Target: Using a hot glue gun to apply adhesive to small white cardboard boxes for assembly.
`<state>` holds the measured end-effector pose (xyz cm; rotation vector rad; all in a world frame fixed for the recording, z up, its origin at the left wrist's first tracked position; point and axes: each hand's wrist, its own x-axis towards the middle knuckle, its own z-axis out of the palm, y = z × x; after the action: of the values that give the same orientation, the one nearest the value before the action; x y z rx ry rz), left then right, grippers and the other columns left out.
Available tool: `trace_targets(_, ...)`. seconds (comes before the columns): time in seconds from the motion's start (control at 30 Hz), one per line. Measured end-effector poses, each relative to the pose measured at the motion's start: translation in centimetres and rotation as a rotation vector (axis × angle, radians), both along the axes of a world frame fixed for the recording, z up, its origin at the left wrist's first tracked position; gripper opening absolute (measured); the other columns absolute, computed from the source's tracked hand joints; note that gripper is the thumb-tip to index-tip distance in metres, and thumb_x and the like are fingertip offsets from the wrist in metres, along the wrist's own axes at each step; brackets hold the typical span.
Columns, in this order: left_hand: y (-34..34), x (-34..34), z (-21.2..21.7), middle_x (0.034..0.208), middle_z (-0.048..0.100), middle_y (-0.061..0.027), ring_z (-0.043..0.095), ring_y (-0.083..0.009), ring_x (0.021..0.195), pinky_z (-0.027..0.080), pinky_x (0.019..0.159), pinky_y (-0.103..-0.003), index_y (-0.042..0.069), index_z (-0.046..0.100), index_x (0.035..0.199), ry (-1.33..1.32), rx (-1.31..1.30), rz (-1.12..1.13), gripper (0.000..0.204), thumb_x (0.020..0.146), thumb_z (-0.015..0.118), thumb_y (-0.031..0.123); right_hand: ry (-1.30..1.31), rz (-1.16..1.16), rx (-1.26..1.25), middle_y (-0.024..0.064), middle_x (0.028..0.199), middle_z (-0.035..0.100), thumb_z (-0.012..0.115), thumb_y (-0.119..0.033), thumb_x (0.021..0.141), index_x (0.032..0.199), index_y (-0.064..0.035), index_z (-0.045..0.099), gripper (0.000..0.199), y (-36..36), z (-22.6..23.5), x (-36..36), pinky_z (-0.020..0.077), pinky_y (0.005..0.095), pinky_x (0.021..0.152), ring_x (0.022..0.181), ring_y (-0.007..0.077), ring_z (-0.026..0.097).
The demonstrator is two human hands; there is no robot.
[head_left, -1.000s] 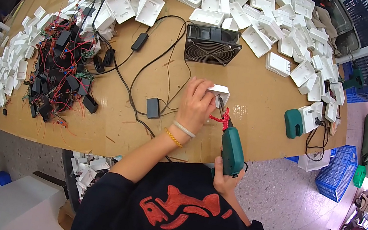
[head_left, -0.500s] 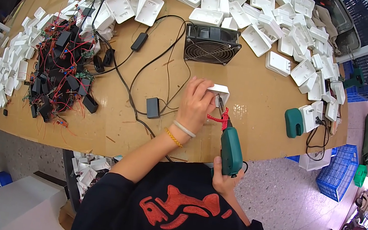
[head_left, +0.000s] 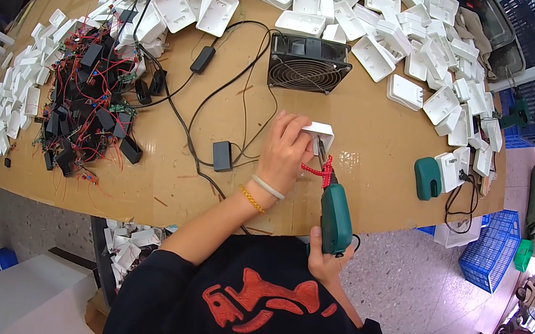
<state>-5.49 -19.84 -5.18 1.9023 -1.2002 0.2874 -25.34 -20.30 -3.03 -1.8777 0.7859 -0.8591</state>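
Note:
My left hand (head_left: 285, 150) is closed around a small white open plastic box (head_left: 324, 130), held just above the table's middle. Its open side faces toward me. In my right hand (head_left: 330, 260) is a green hand tool (head_left: 337, 216), long and rounded, with a narrow metal tip; it looks like a soldering gun. The tip reaches inside the box. A red patterned cord (head_left: 328, 172) is wrapped round the tool's nose, and a short black cable shows at its rear. What the tip touches inside the box is too small to make out.
A small black fan (head_left: 307, 65) stands beyond my hands. White plastic boxes (head_left: 373, 57) pile along the far side. At left lies a heap of black parts with red wires (head_left: 89, 100). Black cables with an adapter (head_left: 221, 157) cross the table; a green case (head_left: 427, 179) sits right.

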Motion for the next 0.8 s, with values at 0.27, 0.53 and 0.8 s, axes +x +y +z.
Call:
trace_targets(0.27,0.0,-0.1,0.0,0.112,0.053,-0.0098,0.049,-0.0301,0.112,0.040,0.105,-0.048,-0.001,0.061,0.087,0.002,0.005,0.006,0.018,0.071,0.069,0.002,-0.003,-0.013,0.016,0.0050,0.060,0.053,0.069,-0.004,0.084,0.078,-0.0003,0.058,0.013,0.1,-0.1,-0.1,0.0373,0.0281,0.048,0.050,0.0127,0.047)
trace_targets(0.53,0.0,-0.1,0.0,0.112,0.053,-0.0097,0.050,-0.0297,0.112,0.041,0.105,-0.048,-0.001,0.061,0.088,-0.001,0.010,0.010,0.018,0.072,0.069,0.001,-0.006,-0.027,0.019,0.0057,0.060,0.054,0.069,-0.005,0.083,0.079,-0.0002,0.059,0.012,0.2,-0.2,-0.2,0.0385,0.0287,0.048,0.050,0.0137,0.049)
trace_targets(0.8,0.0,-0.1,0.0,0.111,0.054,-0.0101,0.050,-0.0300,0.110,0.041,0.105,-0.047,-0.001,0.061,0.085,-0.014,0.007,0.011,0.016,0.071,0.069,0.001,-0.009,0.004,-0.105,0.0063,0.059,0.055,0.067,-0.006,0.085,0.075,-0.0007,0.059,0.013,0.0,0.8,-1.2,0.0380,0.0296,0.047,0.048,0.0164,0.052)
